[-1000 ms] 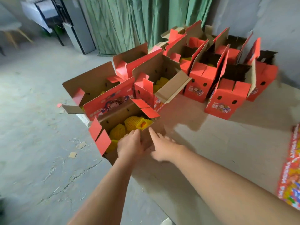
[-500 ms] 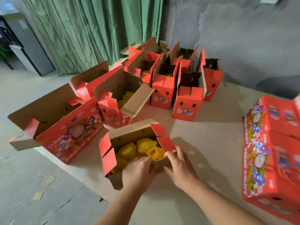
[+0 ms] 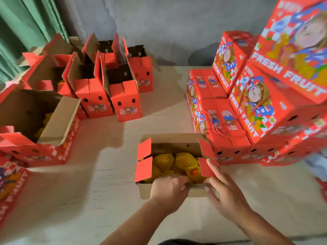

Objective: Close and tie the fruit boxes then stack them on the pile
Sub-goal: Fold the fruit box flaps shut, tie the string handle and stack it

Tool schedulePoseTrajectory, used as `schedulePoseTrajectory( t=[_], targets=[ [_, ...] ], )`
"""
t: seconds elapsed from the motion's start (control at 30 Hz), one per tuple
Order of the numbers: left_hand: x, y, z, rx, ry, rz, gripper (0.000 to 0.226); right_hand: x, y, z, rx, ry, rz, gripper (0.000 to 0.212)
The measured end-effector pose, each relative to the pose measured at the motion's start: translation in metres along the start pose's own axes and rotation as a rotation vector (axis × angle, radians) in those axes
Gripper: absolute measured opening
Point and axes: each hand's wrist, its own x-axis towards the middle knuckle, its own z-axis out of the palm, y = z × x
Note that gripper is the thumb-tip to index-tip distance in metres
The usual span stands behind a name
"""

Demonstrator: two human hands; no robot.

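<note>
Open box's near wall under fingers

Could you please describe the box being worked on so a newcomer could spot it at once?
Start at the pile of closed boxes on the right. Just left of its base, nearest the camera, sits an open box with both hands on its near edge. Unlike its neighbours, its yellow netted fruit shows plainly.

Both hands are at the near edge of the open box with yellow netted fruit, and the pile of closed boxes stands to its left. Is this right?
Not quite. In the head view both hands, left hand and right hand, are at the near edge of the open box with netted fruit, but the pile of closed boxes stands to its right.
</note>
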Motion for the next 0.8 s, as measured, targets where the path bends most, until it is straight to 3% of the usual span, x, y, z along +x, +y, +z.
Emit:
schedulePoseTrajectory(
  t=[0.13, 0.23, 0.3, 0.37, 0.43, 0.53, 0.6, 0.7, 0.8],
  targets=[
    [0.001, 0.034, -0.015, -0.364, 0.028, 0.097, 0.028, -0.022, 0.015, -0.023, 0.1, 0.051, 0.006, 0.032],
    [-0.009, 0.021, -0.039, -0.306, 0.439, 0.273, 0.02, -0.015, 0.01, -0.026, 0.17, 0.08, 0.017, 0.03],
    [-0.011, -0.002, -0.054, -0.214, 0.664, 0.196, 0.021, -0.008, 0.006, -0.026, 0.22, 0.117, 0.042, 0.026],
    [-0.014, -0.02, -0.064, -0.183, 0.754, -0.023, 0.025, -0.003, 0.006, -0.025, 0.236, 0.153, 0.042, 0.028],
    [-0.016, -0.027, -0.064, -0.181, 0.694, -0.283, 0.034, -0.001, 0.007, -0.022, 0.225, 0.169, 0.028, 0.031],
    [-0.018, -0.042, -0.06, -0.143, 0.404, -0.665, 0.054, -0.002, 0.01, -0.019, 0.264, 0.164, 0.02, 0.031],
    [-0.022, -0.05, -0.064, -0.374, 0.273, -0.817, 0.061, -0.004, 0.013, -0.019, 0.305, 0.161, 0.011, 0.028],
    [-0.025, -0.046, -0.078, -0.882, 0.43, -0.814, 0.039, -0.006, 0.018, -0.025, 0.373, 0.135, 0.01, 0.022],
    [-0.027, -0.046, -0.099, -1.017, 0.545, -0.766, 0.024, -0.006, 0.019, -0.031, 0.451, 0.086, 0.028, 0.013]
  ],
)
